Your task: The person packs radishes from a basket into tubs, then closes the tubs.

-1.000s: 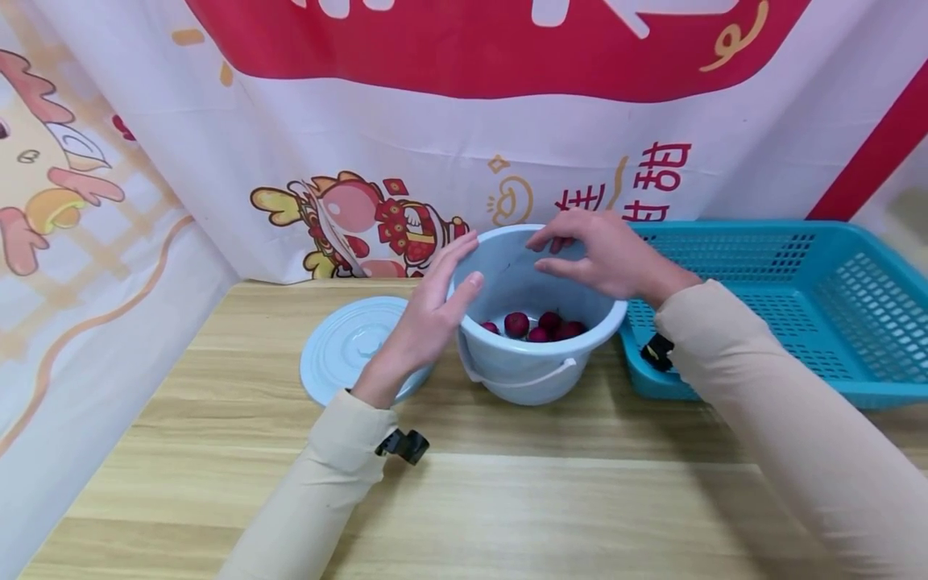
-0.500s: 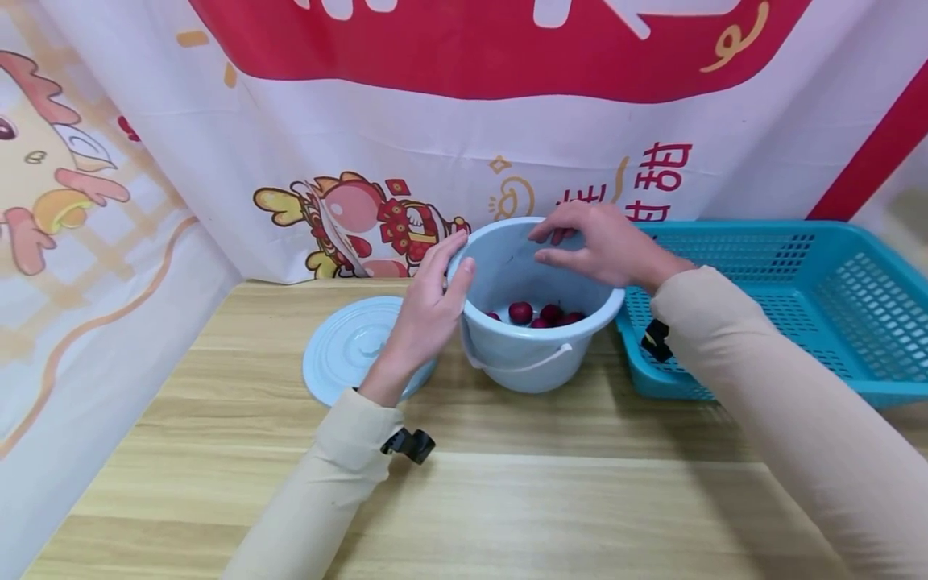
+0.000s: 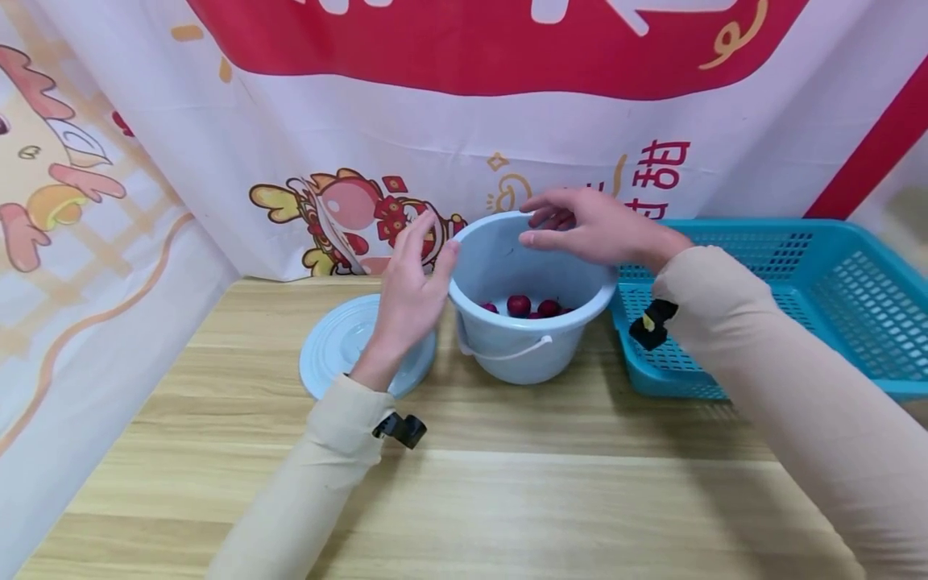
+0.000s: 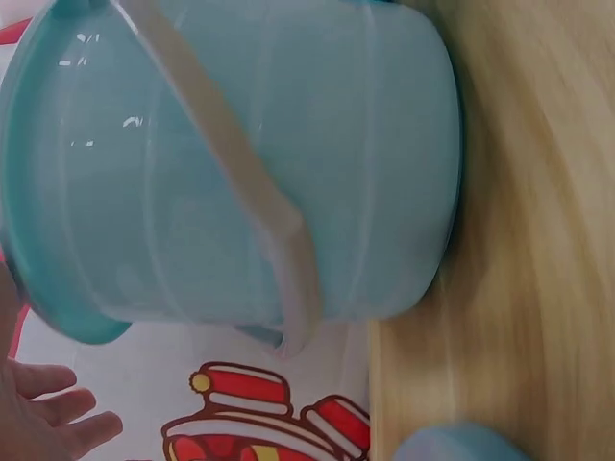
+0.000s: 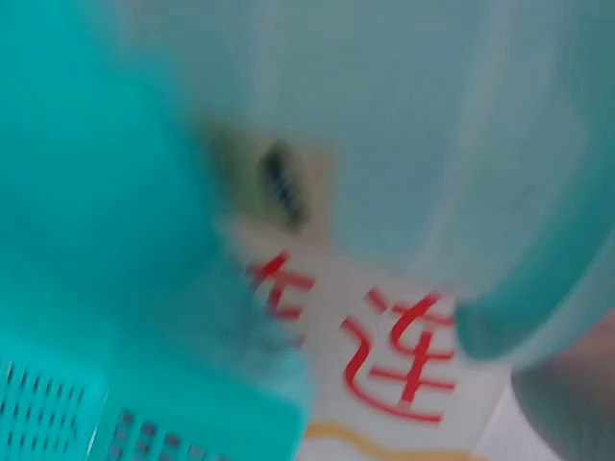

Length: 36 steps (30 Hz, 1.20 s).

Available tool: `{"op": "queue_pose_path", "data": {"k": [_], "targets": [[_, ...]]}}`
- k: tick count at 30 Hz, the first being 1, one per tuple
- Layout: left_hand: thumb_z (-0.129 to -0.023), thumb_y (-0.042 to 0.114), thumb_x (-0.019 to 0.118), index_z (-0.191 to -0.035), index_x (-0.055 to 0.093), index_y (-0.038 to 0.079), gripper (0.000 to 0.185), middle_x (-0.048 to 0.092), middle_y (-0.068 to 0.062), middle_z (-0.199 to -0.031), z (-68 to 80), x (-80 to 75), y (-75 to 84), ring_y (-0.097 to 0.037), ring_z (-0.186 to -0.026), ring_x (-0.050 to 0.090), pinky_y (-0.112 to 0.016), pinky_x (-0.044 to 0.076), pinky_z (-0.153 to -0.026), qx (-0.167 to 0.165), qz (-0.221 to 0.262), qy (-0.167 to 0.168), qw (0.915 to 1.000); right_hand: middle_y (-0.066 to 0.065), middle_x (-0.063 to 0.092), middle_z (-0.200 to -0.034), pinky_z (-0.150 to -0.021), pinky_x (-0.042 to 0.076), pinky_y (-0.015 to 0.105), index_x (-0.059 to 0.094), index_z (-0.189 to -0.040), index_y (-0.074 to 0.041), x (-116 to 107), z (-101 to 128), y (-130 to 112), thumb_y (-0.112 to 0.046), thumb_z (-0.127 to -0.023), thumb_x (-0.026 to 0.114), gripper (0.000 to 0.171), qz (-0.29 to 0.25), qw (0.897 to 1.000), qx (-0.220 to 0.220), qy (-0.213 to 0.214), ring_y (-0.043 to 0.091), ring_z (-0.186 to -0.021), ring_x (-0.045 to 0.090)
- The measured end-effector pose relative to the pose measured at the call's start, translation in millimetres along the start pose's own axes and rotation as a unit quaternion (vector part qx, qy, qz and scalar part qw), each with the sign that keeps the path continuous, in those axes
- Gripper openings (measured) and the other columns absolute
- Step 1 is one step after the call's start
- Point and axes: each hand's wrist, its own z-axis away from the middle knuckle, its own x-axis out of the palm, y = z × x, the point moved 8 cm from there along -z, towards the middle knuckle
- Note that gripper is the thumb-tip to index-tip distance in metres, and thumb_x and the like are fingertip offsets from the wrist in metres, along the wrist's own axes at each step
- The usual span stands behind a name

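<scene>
A light blue bucket (image 3: 532, 350) stands upright on the table, its lid off and its pale handle (image 3: 503, 354) hanging down the front. Several dark red, plum-like fruits (image 3: 518, 305) lie at its bottom. My left hand (image 3: 413, 298) is beside the left rim, fingers extended, a small gap showing between it and the bucket in the left wrist view. Over the bucket's back right rim hovers my right hand (image 3: 598, 225), its fingers loosely bent with nothing seen in them. Whether it touches the rim I cannot tell; the right wrist view is blurred.
The light blue round lid (image 3: 333, 338) lies on the wooden table (image 3: 507, 499), left of the bucket and partly behind my left hand. A teal perforated basket (image 3: 768, 229) stands close on the right. Printed cloth (image 3: 464, 137) hangs behind.
The bucket has shifted slightly back and left. My left hand came to its rim, then drew away to the left. My right hand has risen a little.
</scene>
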Motion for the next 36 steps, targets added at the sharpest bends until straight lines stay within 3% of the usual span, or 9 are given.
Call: {"op": "queue_pose_path", "data": {"k": [4,12,19,23,28,36], "targets": [[-0.110,0.048,0.048,-0.165,0.038,0.016,0.064,0.033,-0.004,-0.174,-2.1,-12.1,-0.6,-0.024,-0.162,0.030,-0.058,0.025,-0.133,-0.003,-0.004,0.016,0.9999,0.013,0.051,-0.161,-0.112,0.053,0.061,0.042,-0.163,-0.020,3.9,0.0,-15.0,-0.044,-0.100,0.070,0.073,-0.022,0.999,0.019,-0.014,0.038,-0.144,0.054],[-0.112,0.054,0.039,-0.165,0.038,0.019,0.064,0.035,0.000,-0.173,0.8,-45.8,-10.5,-0.020,-0.158,0.036,-0.047,0.042,-0.125,-0.012,0.032,0.030,0.9990,0.006,0.042,-0.169,-0.120,0.046,0.059,0.030,-0.168,-0.028,14.8,0.2,-51.9,-0.051,-0.101,0.066,0.080,-0.090,0.994,0.052,0.016,0.032,-0.153,0.045],[-0.113,0.053,0.033,-0.166,0.036,0.023,0.061,0.035,0.000,-0.173,14.7,-82.5,-27.0,-0.022,-0.159,0.033,-0.049,0.024,-0.135,-0.063,0.053,0.039,0.9959,0.002,0.044,-0.167,-0.117,0.051,0.053,0.023,-0.170,-0.031,35.8,-1.0,-89.1,-0.058,-0.098,0.067,0.088,-0.128,0.988,0.054,0.060,0.026,-0.151,0.049],[-0.113,0.053,0.029,-0.167,0.035,0.025,0.060,0.033,0.005,-0.175,23.0,-98.4,-38.1,-0.018,-0.163,0.026,-0.050,0.019,-0.136,-0.094,0.098,0.039,0.9900,0.000,0.043,-0.168,-0.118,0.049,0.052,0.022,-0.170,-0.032,51.7,-2.7,-103.7,-0.062,-0.096,0.067,0.091,-0.156,0.984,0.057,0.069,0.023,-0.151,0.047],[-0.113,0.053,0.026,-0.167,0.034,0.021,0.063,0.033,0.002,-0.175,32.5,-118.4,-51.7,-0.021,-0.162,0.030,-0.053,0.023,-0.133,-0.115,0.143,0.043,0.9821,-0.001,0.043,-0.168,-0.118,0.049,0.047,0.024,-0.169,-0.029,68.9,-7.0,-122.7,-0.061,-0.097,0.067,0.089,-0.167,0.981,0.041,0.088,0.022,-0.149,0.050],[-0.113,0.053,0.028,-0.169,0.028,0.017,0.066,0.029,-0.003,-0.177,49.1,-139.7,-76.1,-0.024,-0.164,0.027,-0.057,0.019,-0.134,-0.142,0.139,0.035,0.9795,-0.003,0.042,-0.167,-0.118,0.049,0.049,0.025,-0.169,-0.028,97.0,-8.0,-158.2,-0.061,-0.097,0.067,0.089,-0.190,0.978,-0.015,0.088,0.019,-0.147,0.051]]}}
